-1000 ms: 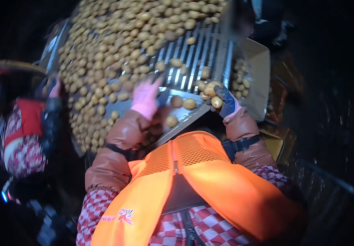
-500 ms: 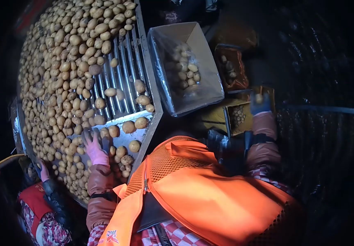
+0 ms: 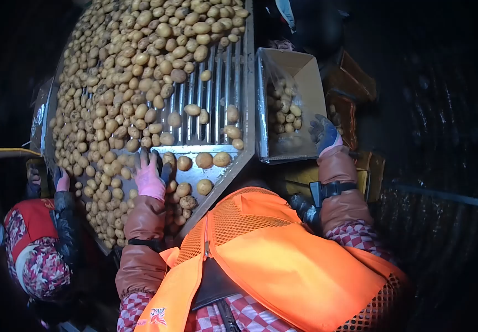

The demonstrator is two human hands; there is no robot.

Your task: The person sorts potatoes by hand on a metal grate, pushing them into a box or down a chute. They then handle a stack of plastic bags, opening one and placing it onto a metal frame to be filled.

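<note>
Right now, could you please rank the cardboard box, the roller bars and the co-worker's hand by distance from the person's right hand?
1. Cardboard box, just left of the right hand.
2. Roller bars, further left, mid-picture.
3. Co-worker's hand, far left edge.

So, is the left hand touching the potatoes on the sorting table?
Touching. The head view shows the left hand lying flat on the potatoes, its fingers pressed among them with no gap.

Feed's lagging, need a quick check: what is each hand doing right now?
Left hand, pink glove: open, flat on the small yellow-brown potatoes.
Right hand, blue glove: looks open, empty, beside the plastic-lined cardboard box.
</note>
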